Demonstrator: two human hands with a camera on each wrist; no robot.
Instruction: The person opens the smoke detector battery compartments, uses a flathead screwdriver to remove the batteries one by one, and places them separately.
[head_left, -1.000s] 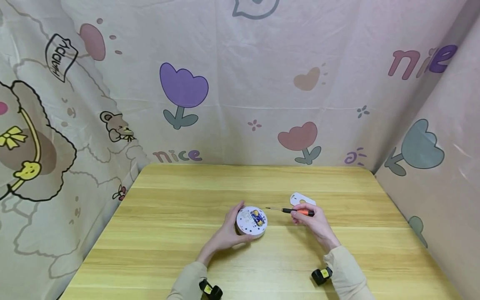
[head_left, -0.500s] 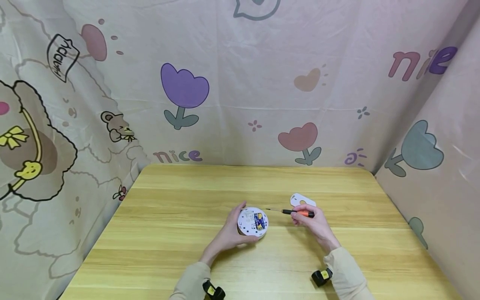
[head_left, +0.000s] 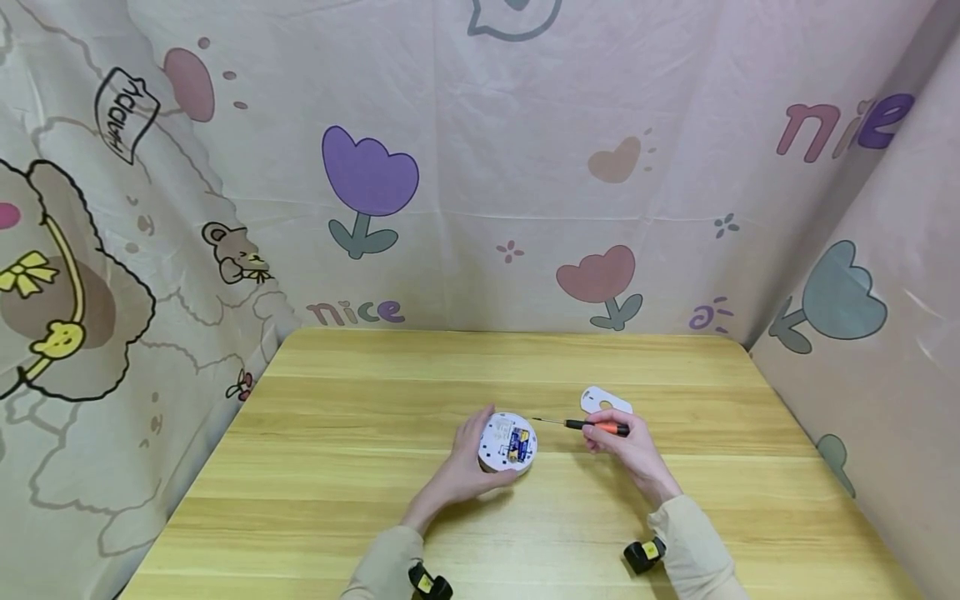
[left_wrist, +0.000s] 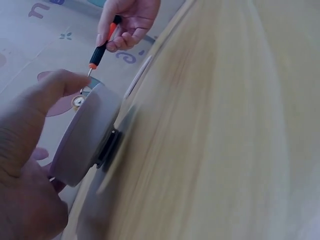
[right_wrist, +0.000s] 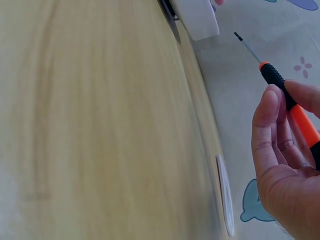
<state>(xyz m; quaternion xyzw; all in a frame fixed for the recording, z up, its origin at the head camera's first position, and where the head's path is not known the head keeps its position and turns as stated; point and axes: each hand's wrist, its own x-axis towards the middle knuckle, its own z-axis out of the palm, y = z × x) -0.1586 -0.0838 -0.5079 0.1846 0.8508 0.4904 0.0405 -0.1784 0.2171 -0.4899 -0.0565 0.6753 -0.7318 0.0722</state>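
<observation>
My left hand (head_left: 467, 467) grips a round white device (head_left: 497, 442) by its sides, thumb at the near edge and fingers at the far edge. Its upper face carries printing, small dark slots and a blue-and-yellow patch. In the left wrist view, a dark fitting (left_wrist: 108, 148) juts from the device's underside, and a small gold-rimmed disc (left_wrist: 78, 102) shows at its upper face. My right hand (head_left: 628, 450) pinches an orange-and-black screwdriver (head_left: 598, 427) between thumb and fingers. The thin metal shaft points left, its dark tip close to the device's far right edge.
A flat white plate (head_left: 594, 397) with a cut-out lies on the wooden table (head_left: 360, 400) behind the right hand, which partly covers it. Printed cloth (head_left: 480, 167) hangs behind the table and along both sides. A black-and-yellow block (head_left: 643, 554) sits at the right cuff.
The left hand has shifted slightly right with the round device, turning and tilting its printed face a little. The right hand and the screwdriver have barely moved.
</observation>
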